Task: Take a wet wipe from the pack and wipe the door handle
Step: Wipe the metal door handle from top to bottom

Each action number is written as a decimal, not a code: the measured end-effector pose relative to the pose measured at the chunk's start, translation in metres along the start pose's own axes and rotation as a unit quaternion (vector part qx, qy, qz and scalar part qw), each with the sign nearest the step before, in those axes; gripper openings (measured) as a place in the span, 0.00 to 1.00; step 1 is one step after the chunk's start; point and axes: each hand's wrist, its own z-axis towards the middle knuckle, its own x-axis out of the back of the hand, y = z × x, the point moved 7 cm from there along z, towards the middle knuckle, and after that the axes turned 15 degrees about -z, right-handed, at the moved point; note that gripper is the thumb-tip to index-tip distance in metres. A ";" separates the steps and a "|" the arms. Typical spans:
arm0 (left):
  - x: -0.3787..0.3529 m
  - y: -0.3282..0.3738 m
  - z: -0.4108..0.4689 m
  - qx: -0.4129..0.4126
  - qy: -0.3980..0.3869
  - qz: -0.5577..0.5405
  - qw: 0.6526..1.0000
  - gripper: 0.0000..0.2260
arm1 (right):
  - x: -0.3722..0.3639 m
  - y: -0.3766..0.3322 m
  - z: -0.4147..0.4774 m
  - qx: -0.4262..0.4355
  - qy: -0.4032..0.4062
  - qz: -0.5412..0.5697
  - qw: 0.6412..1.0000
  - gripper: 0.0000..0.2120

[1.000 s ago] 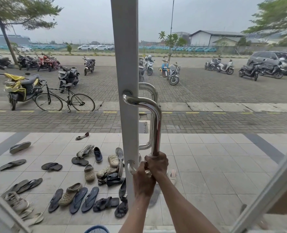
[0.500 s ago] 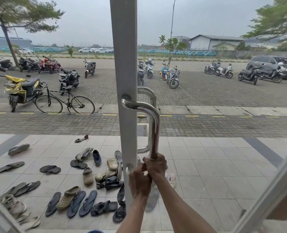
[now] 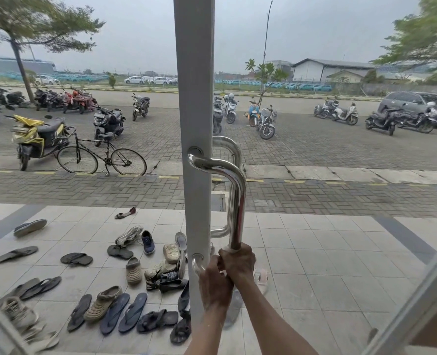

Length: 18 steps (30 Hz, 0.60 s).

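Observation:
A chrome door handle (image 3: 235,201) is fixed to the white door frame (image 3: 195,98) in the middle of the view. My right hand (image 3: 239,262) is closed round the bottom of its upright bar. A thin pale edge, seemingly the wet wipe (image 3: 228,250), shows at the top of that fist, and the rest is hidden. My left hand (image 3: 215,280) grips the handle's lower bend beside the frame, touching the right hand. The wipe pack is out of sight.
A second handle (image 3: 229,155) shows through the glass on the door's far side. Several sandals and shoes (image 3: 133,272) lie on the tiled porch outside. A bicycle (image 3: 102,157) and parked scooters stand beyond. A slanted frame bar (image 3: 417,298) crosses the lower right.
Both hands stay at the handle's lower end with the same grip. The whole view has shifted slightly, so the handle sits a little lower in the picture.

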 end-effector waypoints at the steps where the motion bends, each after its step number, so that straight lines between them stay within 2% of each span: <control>1: 0.000 -0.002 -0.001 0.006 0.000 -0.003 1.000 0.07 | -0.002 0.002 0.000 -0.001 -0.004 -0.006 1.000 0.09; 5: 0.001 -0.001 0.002 0.006 -0.006 -0.028 1.000 0.06 | -0.001 -0.001 0.001 0.014 -0.003 -0.001 1.000 0.10; 9: 0.003 0.018 0.007 -0.018 0.005 -0.067 0.998 0.06 | 0.013 -0.016 0.003 0.029 0.031 0.014 0.999 0.08; 13: 0.001 0.024 0.007 -0.033 0.013 -0.064 0.997 0.06 | 0.017 -0.020 0.005 0.040 0.036 0.001 0.999 0.08; 18: -0.003 0.004 0.001 0.010 -0.004 -0.036 0.999 0.07 | -0.002 0.003 0.008 0.021 0.013 -0.012 1.000 0.10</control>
